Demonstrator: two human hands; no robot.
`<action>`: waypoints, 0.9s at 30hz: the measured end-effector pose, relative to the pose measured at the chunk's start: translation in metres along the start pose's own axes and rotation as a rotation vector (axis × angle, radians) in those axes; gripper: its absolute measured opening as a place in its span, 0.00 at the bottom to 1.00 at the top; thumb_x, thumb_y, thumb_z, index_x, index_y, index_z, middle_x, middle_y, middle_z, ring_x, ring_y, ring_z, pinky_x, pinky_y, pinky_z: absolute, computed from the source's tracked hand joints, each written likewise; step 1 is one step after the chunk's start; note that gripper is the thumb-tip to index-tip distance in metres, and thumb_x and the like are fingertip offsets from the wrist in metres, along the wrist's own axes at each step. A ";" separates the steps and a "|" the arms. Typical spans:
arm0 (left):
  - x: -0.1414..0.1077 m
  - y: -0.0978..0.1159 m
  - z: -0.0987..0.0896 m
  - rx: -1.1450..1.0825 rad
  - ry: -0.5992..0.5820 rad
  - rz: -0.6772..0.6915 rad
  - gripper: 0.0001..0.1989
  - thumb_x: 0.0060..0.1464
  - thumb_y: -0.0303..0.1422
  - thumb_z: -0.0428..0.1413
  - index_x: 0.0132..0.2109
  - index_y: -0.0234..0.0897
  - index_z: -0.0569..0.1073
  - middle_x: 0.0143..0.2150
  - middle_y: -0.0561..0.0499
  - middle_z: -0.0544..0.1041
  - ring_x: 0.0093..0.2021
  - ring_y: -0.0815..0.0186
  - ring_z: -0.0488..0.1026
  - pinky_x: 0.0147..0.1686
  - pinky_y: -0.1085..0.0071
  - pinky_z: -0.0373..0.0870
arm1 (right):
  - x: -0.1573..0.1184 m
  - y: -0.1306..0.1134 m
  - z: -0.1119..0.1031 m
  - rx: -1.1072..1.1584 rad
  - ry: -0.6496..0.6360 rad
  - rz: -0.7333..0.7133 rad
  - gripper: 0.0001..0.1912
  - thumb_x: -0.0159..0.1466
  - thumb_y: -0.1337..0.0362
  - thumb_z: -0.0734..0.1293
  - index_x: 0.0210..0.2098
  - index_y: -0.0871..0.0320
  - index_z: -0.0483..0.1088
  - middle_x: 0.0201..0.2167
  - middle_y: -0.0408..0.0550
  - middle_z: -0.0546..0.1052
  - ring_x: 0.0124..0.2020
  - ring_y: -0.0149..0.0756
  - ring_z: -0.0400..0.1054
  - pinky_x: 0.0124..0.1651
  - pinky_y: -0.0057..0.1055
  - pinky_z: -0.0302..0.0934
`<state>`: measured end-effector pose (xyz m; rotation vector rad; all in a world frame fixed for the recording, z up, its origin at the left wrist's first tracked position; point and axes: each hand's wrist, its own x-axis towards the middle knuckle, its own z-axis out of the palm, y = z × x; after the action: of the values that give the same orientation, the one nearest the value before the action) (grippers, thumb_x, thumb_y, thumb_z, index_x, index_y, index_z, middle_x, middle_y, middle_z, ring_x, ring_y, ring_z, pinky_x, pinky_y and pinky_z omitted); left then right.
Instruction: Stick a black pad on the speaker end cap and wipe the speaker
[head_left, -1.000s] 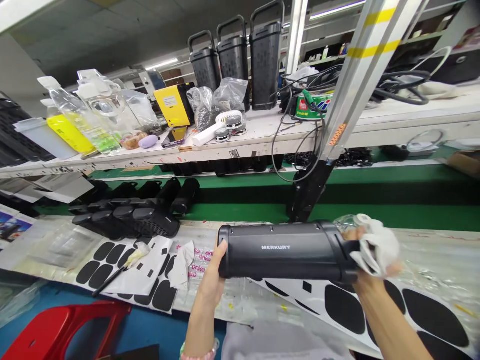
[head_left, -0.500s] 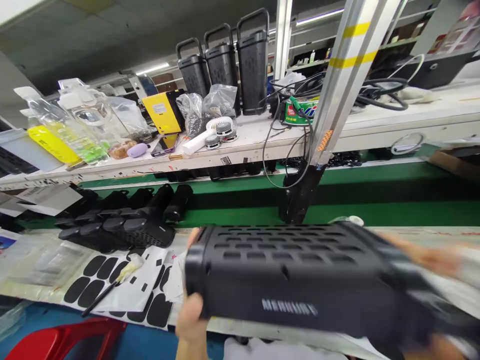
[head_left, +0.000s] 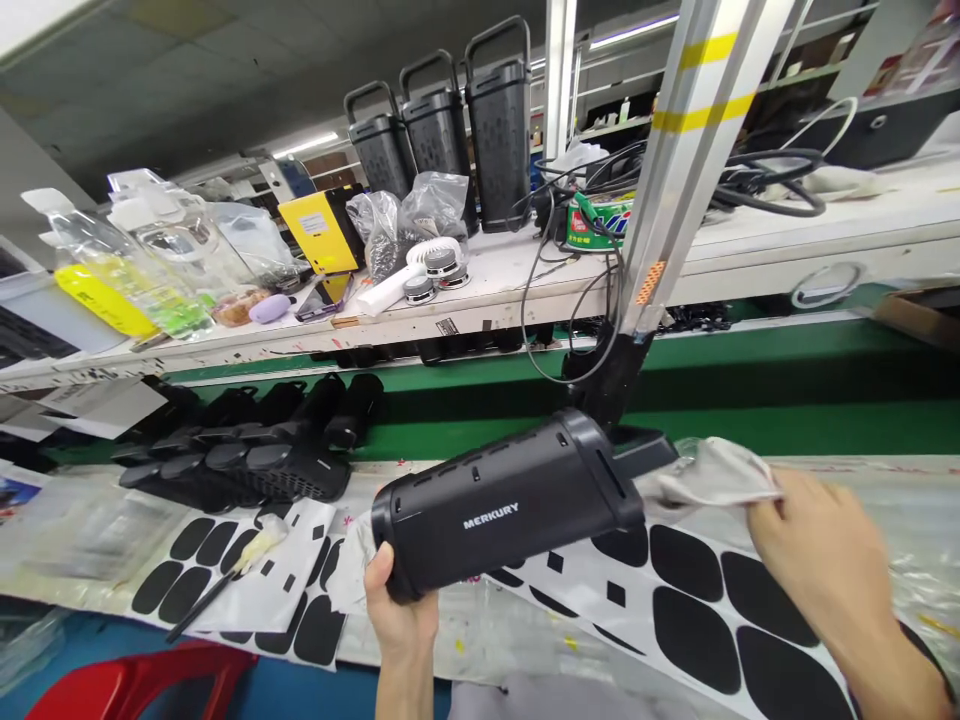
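The black case (head_left: 502,505) is a long, smooth, matte plastic box with rounded edges, small slots along its upper edge and pale raised-looking letters reading MERKURY. It is held tilted above the bench (head_left: 472,650), its right end higher, with a thick black handle (head_left: 645,455) jutting from that end.

The left hand (head_left: 403,610) grips the left end from below, thumb bent over the near edge and fingers underneath. The right hand (head_left: 829,560) pinches a crumpled, soft white cloth (head_left: 720,475) beside the handle, thumb and fingers closed on the fabric.

Below lie glossy white sheets (head_left: 630,645) bearing flat black rounded shapes and small squares. On the left, a slim dark stick (head_left: 199,608) with a yellowish, ragged tip rests across similar paper. Behind it, dull black cases (head_left: 289,468) with perforated faces crowd together. Clear bottles (head_left: 191,235) and wrinkled plastic bags (head_left: 439,205) stand on the chipped white shelf (head_left: 480,310).

The left fingertips are mostly hidden by the case, and the right fingers curl out of sight behind the hand. Whether the cloth touches the handle is hard to tell. The red plastic seat (head_left: 127,685) is cut off below.
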<state>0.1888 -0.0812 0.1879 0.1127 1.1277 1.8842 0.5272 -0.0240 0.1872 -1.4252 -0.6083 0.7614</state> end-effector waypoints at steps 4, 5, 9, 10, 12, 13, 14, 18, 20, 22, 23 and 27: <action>0.002 0.004 0.002 0.021 -0.019 0.041 0.30 0.43 0.46 0.55 0.56 0.48 0.71 0.44 0.51 0.82 0.48 0.53 0.77 0.44 0.63 0.75 | -0.016 0.002 0.013 -0.149 -0.077 0.236 0.06 0.52 0.63 0.70 0.20 0.54 0.73 0.24 0.48 0.72 0.35 0.44 0.66 0.28 0.33 0.62; 0.001 0.005 0.003 0.019 -0.074 0.078 0.32 0.43 0.46 0.56 0.58 0.49 0.70 0.48 0.51 0.80 0.50 0.53 0.76 0.46 0.62 0.75 | -0.020 0.000 0.022 -0.064 -0.130 0.296 0.05 0.51 0.60 0.71 0.24 0.55 0.74 0.27 0.48 0.75 0.34 0.43 0.68 0.30 0.34 0.64; -0.010 0.014 0.005 0.051 -0.368 0.319 0.43 0.37 0.45 0.64 0.63 0.50 0.63 0.59 0.50 0.72 0.59 0.47 0.68 0.55 0.58 0.70 | -0.027 -0.016 0.054 0.271 -0.319 0.526 0.07 0.51 0.60 0.70 0.26 0.57 0.73 0.25 0.47 0.77 0.27 0.41 0.71 0.28 0.35 0.68; -0.014 0.019 0.005 0.085 -0.416 0.395 0.45 0.34 0.46 0.67 0.62 0.50 0.64 0.61 0.49 0.70 0.61 0.45 0.65 0.57 0.56 0.68 | -0.028 -0.020 0.059 0.326 -0.364 0.630 0.06 0.52 0.61 0.69 0.27 0.57 0.73 0.24 0.47 0.77 0.27 0.42 0.72 0.27 0.36 0.68; -0.021 0.029 0.007 0.197 -0.501 0.551 0.45 0.30 0.47 0.70 0.59 0.49 0.67 0.65 0.48 0.65 0.66 0.43 0.58 0.62 0.54 0.62 | -0.029 -0.024 0.066 0.380 -0.443 0.825 0.06 0.55 0.61 0.67 0.28 0.58 0.73 0.23 0.48 0.77 0.25 0.43 0.73 0.26 0.39 0.70; -0.023 0.034 0.007 0.259 -0.543 0.613 0.44 0.30 0.47 0.71 0.57 0.48 0.70 0.66 0.47 0.64 0.67 0.42 0.55 0.64 0.53 0.58 | -0.031 -0.025 0.069 0.388 -0.465 0.878 0.06 0.56 0.62 0.67 0.29 0.59 0.73 0.22 0.48 0.77 0.24 0.44 0.73 0.26 0.39 0.71; -0.024 0.037 0.008 0.303 -0.578 0.657 0.43 0.29 0.47 0.71 0.56 0.47 0.71 0.66 0.46 0.63 0.68 0.42 0.52 0.65 0.53 0.55 | -0.033 -0.024 0.072 0.381 -0.469 0.874 0.06 0.56 0.62 0.68 0.29 0.59 0.73 0.21 0.48 0.77 0.23 0.43 0.73 0.25 0.39 0.71; -0.015 0.031 0.006 0.244 -0.583 0.597 0.47 0.36 0.59 0.63 0.63 0.52 0.62 0.71 0.50 0.55 0.71 0.47 0.46 0.67 0.54 0.52 | -0.046 -0.026 0.077 0.447 -0.336 0.619 0.00 0.54 0.67 0.69 0.27 0.57 0.73 0.20 0.44 0.77 0.18 0.37 0.71 0.23 0.32 0.71; -0.009 0.020 0.004 0.159 -0.505 0.419 0.42 0.47 0.61 0.53 0.65 0.49 0.60 0.69 0.50 0.59 0.70 0.51 0.50 0.67 0.56 0.52 | -0.050 -0.032 0.075 0.513 -0.252 0.508 0.03 0.55 0.67 0.68 0.26 0.56 0.74 0.21 0.43 0.78 0.17 0.35 0.70 0.21 0.29 0.71; -0.006 0.011 0.004 0.130 -0.401 0.209 0.38 0.51 0.60 0.50 0.61 0.43 0.67 0.62 0.46 0.70 0.67 0.51 0.58 0.67 0.56 0.54 | -0.051 -0.038 0.072 0.528 -0.210 0.418 0.04 0.54 0.68 0.67 0.24 0.56 0.75 0.20 0.42 0.77 0.16 0.34 0.70 0.19 0.27 0.70; -0.006 0.009 0.005 0.139 -0.361 0.117 0.37 0.50 0.60 0.51 0.58 0.40 0.71 0.58 0.44 0.74 0.65 0.50 0.61 0.66 0.55 0.55 | -0.050 -0.041 0.070 0.525 -0.202 0.373 0.05 0.53 0.68 0.67 0.22 0.55 0.74 0.19 0.42 0.77 0.16 0.33 0.69 0.18 0.26 0.69; -0.011 0.010 0.012 0.189 -0.309 -0.040 0.35 0.40 0.62 0.58 0.45 0.38 0.80 0.48 0.43 0.80 0.62 0.47 0.65 0.64 0.53 0.59 | -0.046 -0.044 0.062 0.481 -0.188 0.228 0.03 0.49 0.66 0.70 0.21 0.53 0.75 0.17 0.40 0.75 0.13 0.31 0.65 0.12 0.24 0.63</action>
<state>0.1947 -0.0833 0.2062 0.4676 1.0805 1.6533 0.4545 -0.0194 0.2383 -0.9925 -0.3715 1.1462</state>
